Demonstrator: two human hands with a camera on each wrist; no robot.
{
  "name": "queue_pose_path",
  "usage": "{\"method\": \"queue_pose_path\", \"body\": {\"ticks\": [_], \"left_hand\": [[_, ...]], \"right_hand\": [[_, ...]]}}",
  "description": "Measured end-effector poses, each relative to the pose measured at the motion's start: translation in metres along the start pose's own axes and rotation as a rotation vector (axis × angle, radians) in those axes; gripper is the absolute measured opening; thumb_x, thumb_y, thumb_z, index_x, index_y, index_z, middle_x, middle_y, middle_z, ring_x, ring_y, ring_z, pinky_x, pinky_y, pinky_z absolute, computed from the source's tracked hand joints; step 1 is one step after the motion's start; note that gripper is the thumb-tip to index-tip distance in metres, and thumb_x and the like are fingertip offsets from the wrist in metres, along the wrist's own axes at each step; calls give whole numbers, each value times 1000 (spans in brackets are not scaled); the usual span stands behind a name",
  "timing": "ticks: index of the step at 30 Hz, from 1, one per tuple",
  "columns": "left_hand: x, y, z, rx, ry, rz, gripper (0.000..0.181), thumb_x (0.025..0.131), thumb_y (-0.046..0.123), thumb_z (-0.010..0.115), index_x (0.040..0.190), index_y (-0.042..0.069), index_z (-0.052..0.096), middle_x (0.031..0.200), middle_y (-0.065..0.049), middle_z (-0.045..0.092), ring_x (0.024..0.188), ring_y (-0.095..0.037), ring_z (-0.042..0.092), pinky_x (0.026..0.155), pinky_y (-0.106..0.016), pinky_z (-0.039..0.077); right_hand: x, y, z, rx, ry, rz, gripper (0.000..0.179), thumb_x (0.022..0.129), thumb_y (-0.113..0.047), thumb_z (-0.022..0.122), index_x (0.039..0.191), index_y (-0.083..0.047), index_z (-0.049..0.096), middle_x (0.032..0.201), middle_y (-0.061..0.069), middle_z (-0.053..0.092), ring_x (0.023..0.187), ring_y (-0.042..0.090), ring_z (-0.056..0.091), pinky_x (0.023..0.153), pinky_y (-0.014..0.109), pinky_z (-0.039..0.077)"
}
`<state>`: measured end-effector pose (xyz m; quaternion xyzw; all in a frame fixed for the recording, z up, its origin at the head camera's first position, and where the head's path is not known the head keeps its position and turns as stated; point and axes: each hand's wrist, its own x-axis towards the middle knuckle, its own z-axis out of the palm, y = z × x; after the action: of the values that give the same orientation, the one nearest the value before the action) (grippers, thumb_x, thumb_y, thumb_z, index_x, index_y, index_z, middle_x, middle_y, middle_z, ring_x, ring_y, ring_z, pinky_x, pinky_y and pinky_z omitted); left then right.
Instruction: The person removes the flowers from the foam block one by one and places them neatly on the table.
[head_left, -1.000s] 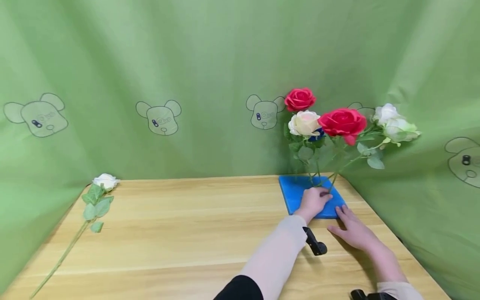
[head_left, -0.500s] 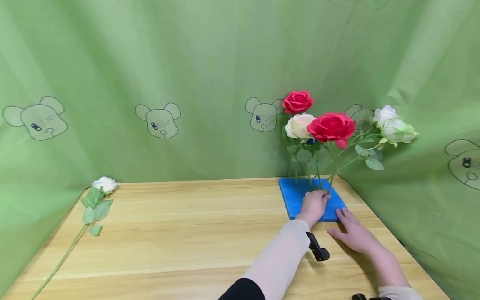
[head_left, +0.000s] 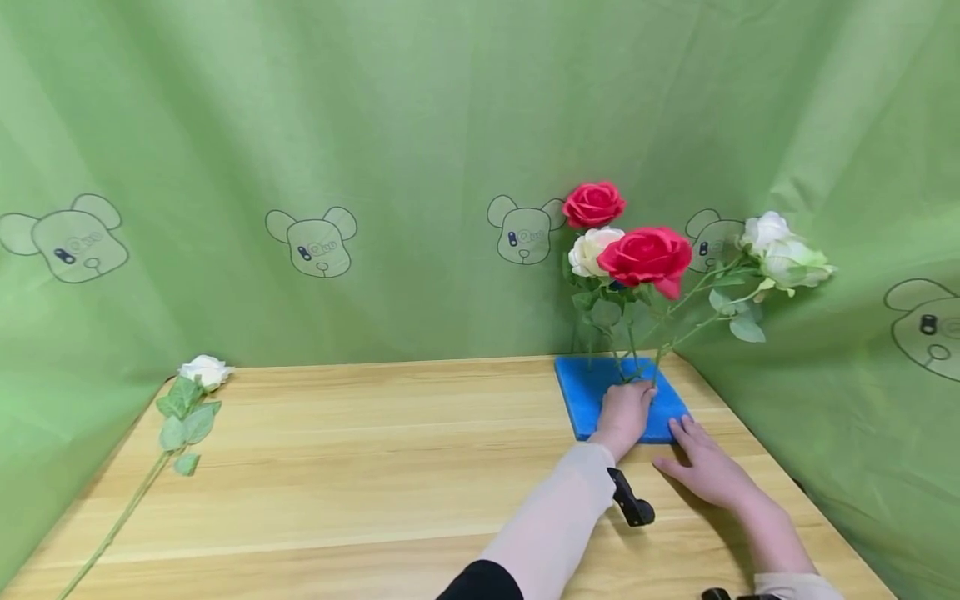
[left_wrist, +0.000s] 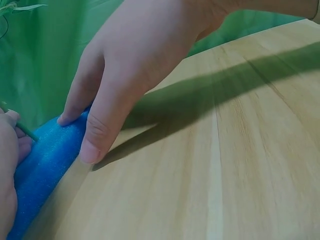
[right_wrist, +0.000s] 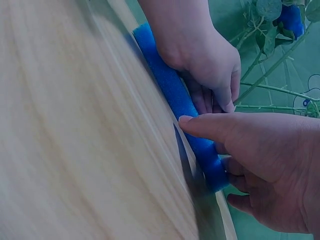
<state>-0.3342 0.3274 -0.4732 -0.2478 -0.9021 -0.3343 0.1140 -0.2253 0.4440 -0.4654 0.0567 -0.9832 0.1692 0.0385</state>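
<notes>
My left hand [head_left: 624, 415] pinches the green stem of a large red rose [head_left: 647, 260] low down, right over the blue foam slab [head_left: 588, 408]. In the left wrist view the end of the stem [left_wrist: 25, 130] meets the foam's top. My right hand [head_left: 708, 471] rests at the slab's near right corner, fingers on its top and thumb at its front edge; the right wrist view shows this thumb [right_wrist: 200, 125] along the foam's side. A second red rose [head_left: 594, 205], a cream rose [head_left: 588, 252] and white-green roses [head_left: 795, 260] rise from the slab behind.
A white rose [head_left: 204, 372] with a long leafy stem lies at the left of the wooden table [head_left: 360, 467]. A green curtain [head_left: 420, 125] with bear-head drawings hangs behind and along the sides. A blue flower [right_wrist: 291, 21] shows among leaves in the right wrist view.
The large red rose's head has swung left and now overlaps the cream rose more. My left hand has shifted slightly left and down with the stem; the right hand stays at the slab's corner.
</notes>
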Motion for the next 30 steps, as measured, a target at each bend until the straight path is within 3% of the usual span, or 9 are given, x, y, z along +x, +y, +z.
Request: {"method": "queue_pose_path", "body": {"ticks": [8, 15, 19, 25, 28, 30], "left_hand": [[-5, -5, -3, -60, 128, 63, 30, 104, 34, 44, 123, 26, 66, 111, 14, 72, 97, -2, 69, 78, -13, 55], [-11, -12, -6, -43, 185, 188, 26, 104, 30, 45, 109, 23, 70, 103, 12, 74, 94, 0, 69, 79, -8, 53], [-15, -16, -9, -46, 153, 227, 29, 104, 31, 45, 118, 22, 69, 112, 11, 73, 103, 0, 67, 86, -8, 52], [-22, -24, -23, -61, 48, 279, 33, 104, 34, 45, 128, 22, 64, 126, 11, 67, 117, 0, 61, 96, -10, 47], [-25, -27, -28, -72, 18, 308, 32, 103, 35, 46, 127, 23, 65, 125, 11, 67, 116, 1, 61, 96, -8, 46], [-28, -30, -32, -101, -1, 319, 32, 103, 34, 48, 126, 22, 66, 120, 11, 70, 105, 6, 64, 88, -3, 47]], "right_hand": [[2, 0, 0, 8, -3, 0, 83, 93, -42, 62, 142, 17, 31, 147, 45, 20, 134, 62, 22, 106, 73, 25], [0, -4, -3, 4, -7, 6, 83, 92, -40, 63, 141, 18, 32, 147, 46, 20, 134, 62, 23, 106, 73, 26], [1, -3, -2, 4, -8, 7, 83, 92, -40, 63, 141, 18, 32, 147, 46, 20, 134, 62, 22, 106, 73, 26], [2, -4, -2, 0, -5, 5, 83, 91, -40, 64, 141, 18, 32, 146, 46, 20, 134, 62, 23, 106, 72, 27], [2, -4, -2, 5, -14, 12, 84, 91, -41, 64, 141, 18, 32, 147, 46, 20, 134, 62, 22, 106, 73, 26], [2, -4, -3, 8, -19, 12, 84, 91, -41, 64, 142, 18, 31, 147, 46, 19, 134, 62, 22, 105, 73, 26]]}}
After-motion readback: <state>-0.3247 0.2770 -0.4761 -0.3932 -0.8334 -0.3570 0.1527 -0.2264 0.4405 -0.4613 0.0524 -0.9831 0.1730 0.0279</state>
